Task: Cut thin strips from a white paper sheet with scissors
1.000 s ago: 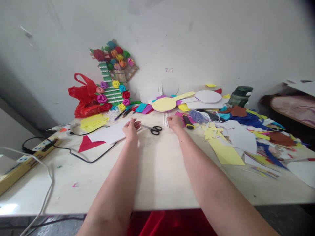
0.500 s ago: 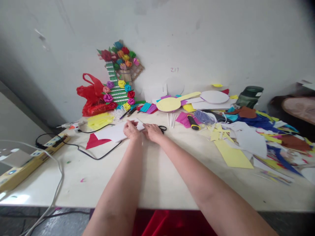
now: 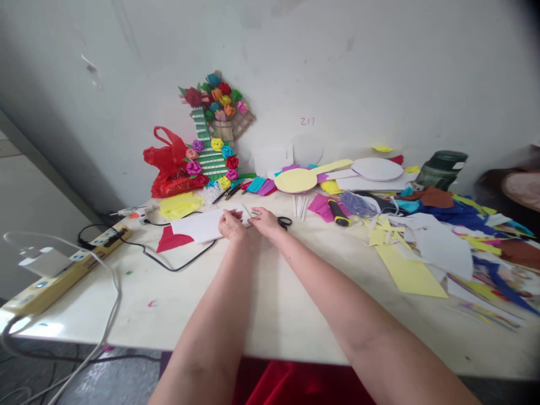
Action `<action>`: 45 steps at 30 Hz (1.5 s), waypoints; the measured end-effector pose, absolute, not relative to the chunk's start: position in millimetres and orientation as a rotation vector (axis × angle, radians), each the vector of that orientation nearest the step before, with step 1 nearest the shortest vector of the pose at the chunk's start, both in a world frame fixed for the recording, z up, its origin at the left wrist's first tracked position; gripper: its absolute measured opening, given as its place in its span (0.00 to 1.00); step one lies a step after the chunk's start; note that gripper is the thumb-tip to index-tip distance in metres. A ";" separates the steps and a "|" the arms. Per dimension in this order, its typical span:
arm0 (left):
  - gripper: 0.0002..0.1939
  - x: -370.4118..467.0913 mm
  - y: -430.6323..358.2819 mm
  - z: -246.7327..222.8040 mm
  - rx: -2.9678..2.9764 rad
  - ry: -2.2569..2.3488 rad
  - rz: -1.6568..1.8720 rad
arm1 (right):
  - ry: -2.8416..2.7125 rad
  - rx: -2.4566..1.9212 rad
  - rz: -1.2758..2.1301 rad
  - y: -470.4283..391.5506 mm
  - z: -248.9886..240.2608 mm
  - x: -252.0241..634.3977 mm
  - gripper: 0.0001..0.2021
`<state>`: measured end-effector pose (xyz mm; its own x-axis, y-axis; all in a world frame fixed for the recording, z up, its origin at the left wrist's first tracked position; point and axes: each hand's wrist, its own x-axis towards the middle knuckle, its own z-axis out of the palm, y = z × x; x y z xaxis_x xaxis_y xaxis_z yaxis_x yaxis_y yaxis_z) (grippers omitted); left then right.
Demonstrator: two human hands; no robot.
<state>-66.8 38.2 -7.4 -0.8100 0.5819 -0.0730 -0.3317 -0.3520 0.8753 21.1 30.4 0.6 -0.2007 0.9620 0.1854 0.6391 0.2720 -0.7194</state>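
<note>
A folded or layered white sheet (image 3: 197,226) lies on the table, its left end over a red paper piece (image 3: 174,241). My left hand (image 3: 232,224) is closed on the sheet near its right end. Beside it, my right hand (image 3: 264,221) has its fingers pressed together at the sheet's right edge, by a thin white strip. Whether the right fingers hold the edge or the strip is too small to tell. Black scissors (image 3: 284,223) lie just right of my right hand.
Left are a power strip (image 3: 63,281), cables and a red bag (image 3: 169,163). Behind stand paper flowers (image 3: 217,152); a yellow paddle shape (image 3: 296,180) lies further right. A yellow-black tool (image 3: 338,212), paper scraps (image 3: 447,242) and a green bottle (image 3: 441,170) are right.
The view has shifted, so everything sits slightly further right. My right hand's fingers, flatter before, are now drawn together and raised a little at the sheet's edge.
</note>
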 end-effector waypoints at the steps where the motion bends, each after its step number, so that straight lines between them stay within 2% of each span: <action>1: 0.14 -66.5 37.1 -7.6 0.346 1.360 2.159 | -1.946 -1.435 0.656 28.6 1.4 19.2 0.20; 5: 0.16 -65.6 28.4 -1.9 0.538 1.760 2.147 | -2.185 -1.351 0.329 22.7 0.6 14.8 0.16; 10: 0.11 -75.0 15.3 10.1 0.651 2.288 2.255 | -2.582 -1.262 0.243 23.5 -11.3 14.9 0.23; 13: 0.07 -87.5 11.6 8.4 0.530 2.392 2.340 | -2.564 -1.253 0.179 23.1 -18.3 15.6 0.25; 18: 0.05 -98.6 12.9 1.6 0.298 2.379 2.245 | -2.458 -1.170 0.177 21.9 -23.3 18.4 0.25; 22: 0.02 -99.7 12.6 3.0 0.440 2.348 2.286 | -2.370 -1.121 0.264 27.5 -27.5 19.9 0.22; 24: 0.09 -102.5 12.3 5.1 0.531 2.357 2.345 | -2.337 -1.095 0.283 30.8 -30.2 20.1 0.21; 27: 0.21 -108.6 16.3 6.7 0.671 2.229 2.379 | -2.310 -1.052 0.298 33.2 -32.9 20.6 0.21; 30: 0.23 -110.0 26.8 1.1 0.601 2.018 2.396 | -2.297 -1.031 0.315 32.8 -33.6 21.2 0.21; 32: 0.19 -105.3 34.2 -6.5 0.492 1.890 2.336 | -2.295 -1.033 0.330 31.8 -33.0 21.3 0.22; 36: 0.05 -89.5 40.0 -17.3 0.515 1.633 2.166 | -2.264 -1.051 0.362 29.9 -28.8 21.1 0.20; 41: 0.03 -82.8 34.0 -8.6 0.360 1.050 2.220 | -1.887 -1.240 0.434 28.9 -18.4 23.6 0.18; 45: 0.03 -81.3 31.0 -4.8 0.266 0.785 2.105 | -1.569 -1.257 0.823 29.2 -12.1 27.9 0.17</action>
<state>-81.3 31.0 -4.8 -0.6149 0.7836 -0.0880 -0.6498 -0.4403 0.6196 27.9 29.2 -12.1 -0.0417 0.9669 0.2518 0.3423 0.2506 -0.9056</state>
